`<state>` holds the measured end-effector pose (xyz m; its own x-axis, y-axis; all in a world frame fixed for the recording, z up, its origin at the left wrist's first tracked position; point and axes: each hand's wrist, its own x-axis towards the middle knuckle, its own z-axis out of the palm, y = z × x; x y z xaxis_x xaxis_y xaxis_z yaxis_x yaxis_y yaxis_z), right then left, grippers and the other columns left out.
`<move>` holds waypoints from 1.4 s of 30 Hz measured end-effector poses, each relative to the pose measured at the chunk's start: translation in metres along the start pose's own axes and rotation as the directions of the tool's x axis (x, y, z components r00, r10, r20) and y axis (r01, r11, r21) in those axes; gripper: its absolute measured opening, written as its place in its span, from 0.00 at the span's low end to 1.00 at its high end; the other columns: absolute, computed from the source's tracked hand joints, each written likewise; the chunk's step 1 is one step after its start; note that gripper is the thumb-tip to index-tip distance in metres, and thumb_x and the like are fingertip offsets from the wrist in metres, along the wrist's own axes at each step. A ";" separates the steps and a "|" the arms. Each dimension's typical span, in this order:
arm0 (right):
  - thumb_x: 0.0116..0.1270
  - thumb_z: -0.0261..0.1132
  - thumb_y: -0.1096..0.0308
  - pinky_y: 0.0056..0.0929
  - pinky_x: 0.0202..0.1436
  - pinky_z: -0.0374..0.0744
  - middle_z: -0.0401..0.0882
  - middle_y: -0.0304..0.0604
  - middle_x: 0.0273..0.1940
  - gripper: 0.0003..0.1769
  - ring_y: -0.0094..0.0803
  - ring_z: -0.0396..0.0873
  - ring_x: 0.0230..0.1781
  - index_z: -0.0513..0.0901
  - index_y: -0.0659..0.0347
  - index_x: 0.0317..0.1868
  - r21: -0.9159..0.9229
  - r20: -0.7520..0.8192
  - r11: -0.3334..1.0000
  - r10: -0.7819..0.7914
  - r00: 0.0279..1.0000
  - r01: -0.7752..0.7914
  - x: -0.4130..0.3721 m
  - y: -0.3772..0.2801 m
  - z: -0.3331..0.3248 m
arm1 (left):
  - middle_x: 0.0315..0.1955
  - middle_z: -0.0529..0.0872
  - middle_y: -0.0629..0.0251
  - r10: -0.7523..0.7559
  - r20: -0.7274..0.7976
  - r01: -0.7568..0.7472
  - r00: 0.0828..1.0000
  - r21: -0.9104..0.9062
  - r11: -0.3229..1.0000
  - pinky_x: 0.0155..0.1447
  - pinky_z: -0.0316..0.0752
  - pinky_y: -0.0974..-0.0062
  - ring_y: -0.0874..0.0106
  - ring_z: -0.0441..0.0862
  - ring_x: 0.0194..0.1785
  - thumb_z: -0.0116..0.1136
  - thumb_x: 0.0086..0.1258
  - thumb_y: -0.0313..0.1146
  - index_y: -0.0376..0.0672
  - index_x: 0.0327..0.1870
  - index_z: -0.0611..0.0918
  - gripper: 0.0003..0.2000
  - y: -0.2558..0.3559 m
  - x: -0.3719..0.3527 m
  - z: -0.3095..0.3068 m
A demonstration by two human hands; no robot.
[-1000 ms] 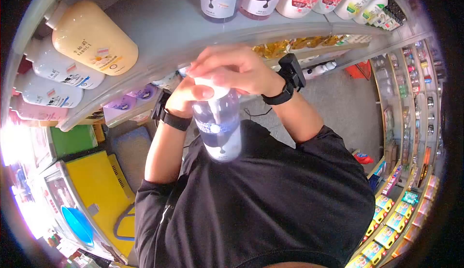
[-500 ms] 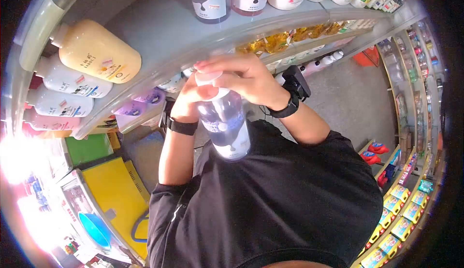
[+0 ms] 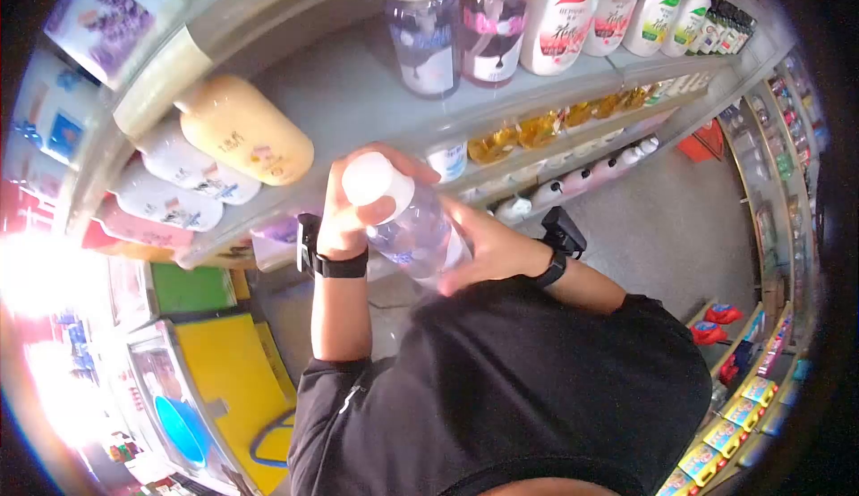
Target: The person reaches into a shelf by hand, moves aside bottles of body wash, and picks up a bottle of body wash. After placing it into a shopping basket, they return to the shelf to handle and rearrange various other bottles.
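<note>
A clear, purple-tinted bottle with a white cap [image 3: 413, 232] is held tilted in front of my chest. My left hand [image 3: 344, 201] grips it near the cap, fingers wrapped round the upper end. Lower down, my right hand [image 3: 488, 245] is closed around the body, thumb near the base. Part of the label is hidden by the right fingers. On the shelf ahead stand a similar purple bottle [image 3: 423, 44] and a pink-purple bottle [image 3: 492, 31].
White bottles with red labels [image 3: 562, 22] continue the row on the shelf [image 3: 331, 67]. At left lie a cream-yellow bottle [image 3: 246, 129] and several pale ones. Amber bottles [image 3: 537, 129] fill a lower shelf. A yellow panel [image 3: 228, 380] and blue basin [image 3: 181, 429] are at lower left.
My right hand has moved from the cap down to the bottle's body. The bottle has tilted, its cap toward the upper left. The view has shifted, showing more of the upper shelf.
</note>
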<state>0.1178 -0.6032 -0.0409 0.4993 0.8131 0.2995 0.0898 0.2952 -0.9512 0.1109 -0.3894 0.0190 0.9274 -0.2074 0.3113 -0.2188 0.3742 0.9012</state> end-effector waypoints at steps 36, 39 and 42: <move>0.60 0.74 0.63 0.35 0.37 0.83 0.84 0.51 0.48 0.28 0.42 0.84 0.37 0.80 0.64 0.59 -0.951 -0.283 0.307 -0.814 0.508 -0.038 0.109 -0.115 -0.078 | 0.56 0.78 0.60 0.514 -0.467 -0.161 0.720 0.608 0.777 0.57 0.77 0.74 0.70 0.79 0.54 0.69 0.62 0.19 0.34 0.68 0.67 0.33 -0.025 0.093 -0.022; 0.58 0.77 0.56 0.36 0.33 0.82 0.83 0.50 0.46 0.35 0.41 0.84 0.31 0.77 0.63 0.62 -0.969 -0.243 0.184 -0.811 0.532 -0.163 0.129 -0.121 -0.090 | 0.63 0.73 0.55 0.393 -0.515 -0.132 0.762 0.471 0.872 0.70 0.66 0.69 0.66 0.72 0.65 0.76 0.57 0.26 0.30 0.73 0.61 0.44 -0.024 0.094 -0.020; 0.54 0.77 0.49 0.41 0.34 0.82 0.84 0.53 0.44 0.37 0.47 0.85 0.33 0.78 0.64 0.58 -0.971 -0.182 0.030 -0.743 0.645 -0.239 0.142 -0.127 -0.099 | 0.65 0.71 0.52 0.404 -0.483 -0.134 0.777 0.500 0.856 0.71 0.65 0.68 0.66 0.71 0.66 0.76 0.57 0.26 0.29 0.73 0.59 0.45 -0.026 0.095 -0.024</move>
<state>0.2632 -0.5747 0.1147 0.4118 0.2136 0.8859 0.7199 -0.6723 -0.1726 0.2121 -0.3969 0.0175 0.7788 0.4262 0.4603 -0.4634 -0.1036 0.8801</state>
